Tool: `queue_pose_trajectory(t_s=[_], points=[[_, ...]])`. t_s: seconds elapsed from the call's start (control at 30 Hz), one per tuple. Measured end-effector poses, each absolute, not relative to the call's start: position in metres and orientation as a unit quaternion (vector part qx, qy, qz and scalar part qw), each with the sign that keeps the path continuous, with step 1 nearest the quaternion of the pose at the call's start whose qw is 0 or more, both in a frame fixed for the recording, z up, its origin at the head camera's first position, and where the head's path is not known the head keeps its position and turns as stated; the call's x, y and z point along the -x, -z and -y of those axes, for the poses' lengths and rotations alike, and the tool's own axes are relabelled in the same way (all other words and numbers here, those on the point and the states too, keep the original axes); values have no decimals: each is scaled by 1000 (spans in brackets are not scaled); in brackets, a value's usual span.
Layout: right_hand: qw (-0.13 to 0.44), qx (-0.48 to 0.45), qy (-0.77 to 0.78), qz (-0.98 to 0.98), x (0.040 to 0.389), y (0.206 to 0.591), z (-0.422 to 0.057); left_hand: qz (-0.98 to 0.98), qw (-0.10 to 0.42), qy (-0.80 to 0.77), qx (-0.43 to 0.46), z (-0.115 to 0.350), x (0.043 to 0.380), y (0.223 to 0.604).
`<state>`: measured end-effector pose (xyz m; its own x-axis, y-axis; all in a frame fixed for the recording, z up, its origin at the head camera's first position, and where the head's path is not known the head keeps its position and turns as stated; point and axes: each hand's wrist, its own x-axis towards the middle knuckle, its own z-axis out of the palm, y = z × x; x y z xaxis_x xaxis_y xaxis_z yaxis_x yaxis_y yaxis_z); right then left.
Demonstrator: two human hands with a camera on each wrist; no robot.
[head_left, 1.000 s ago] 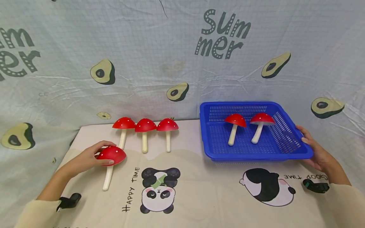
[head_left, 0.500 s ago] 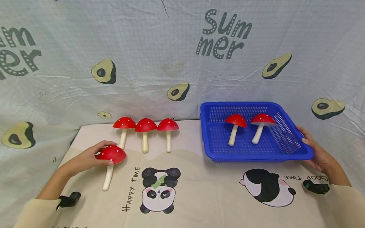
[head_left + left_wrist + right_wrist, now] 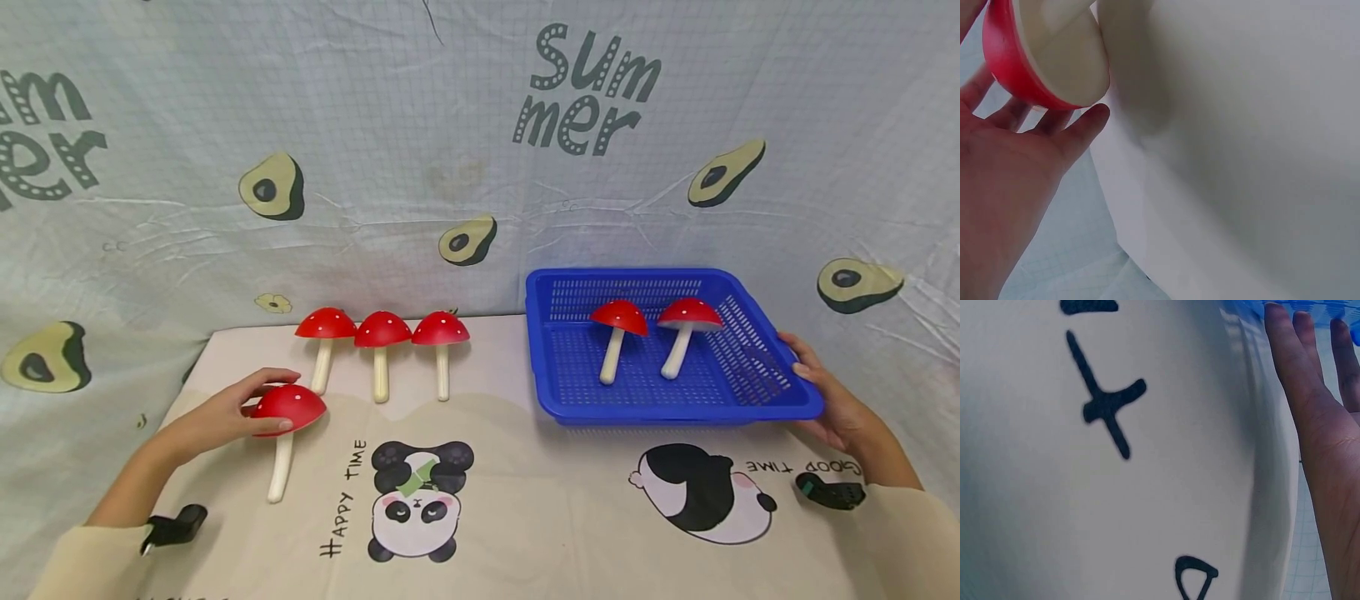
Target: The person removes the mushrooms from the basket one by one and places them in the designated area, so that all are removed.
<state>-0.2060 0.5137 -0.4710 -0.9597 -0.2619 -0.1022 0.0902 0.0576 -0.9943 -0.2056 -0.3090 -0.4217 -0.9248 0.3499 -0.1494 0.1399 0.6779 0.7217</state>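
Note:
In the head view, my left hand [image 3: 221,417] holds a toy mushroom [image 3: 294,406] by its red, white-dotted cap, thumb on the near side and fingers behind. Its pale stem [image 3: 280,471] points toward me. The left wrist view shows the cap's hollow cream underside [image 3: 1066,59] by the thumb. At the right, my right hand [image 3: 836,404] touches the right side of a blue plastic basket [image 3: 693,412]. Its straight fingers [image 3: 1291,353] meet the basket in the right wrist view. Two similar mushrooms, one left [image 3: 619,319] and one right [image 3: 690,312], lie inside the basket.
Three more red-capped mushrooms, left [image 3: 326,323], middle [image 3: 382,330] and right [image 3: 440,328], lie in a row at the table's back. A cream cloth with printed pandas [image 3: 415,529] covers the table. Behind it hangs a pale curtain [image 3: 375,125] with avocado prints.
Over the last half second my left hand and the mushroom it holds have shifted slightly left. My right hand and the basket stay in place.

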Motion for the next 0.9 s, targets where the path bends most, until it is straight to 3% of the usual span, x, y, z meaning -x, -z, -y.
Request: queue_pose_trajectory(t_s=[0.17,0.63,0.9], points=[[128,59,685,-715,206,471,-513,-910,132,-369,-133,313,205,417],[131,64,694,-705,204,469,-513,-924,10,-336,-180,289,206,397],[131,75,697,-701,204,468,-513,-916,-26,-343,-204,265,204,384]])
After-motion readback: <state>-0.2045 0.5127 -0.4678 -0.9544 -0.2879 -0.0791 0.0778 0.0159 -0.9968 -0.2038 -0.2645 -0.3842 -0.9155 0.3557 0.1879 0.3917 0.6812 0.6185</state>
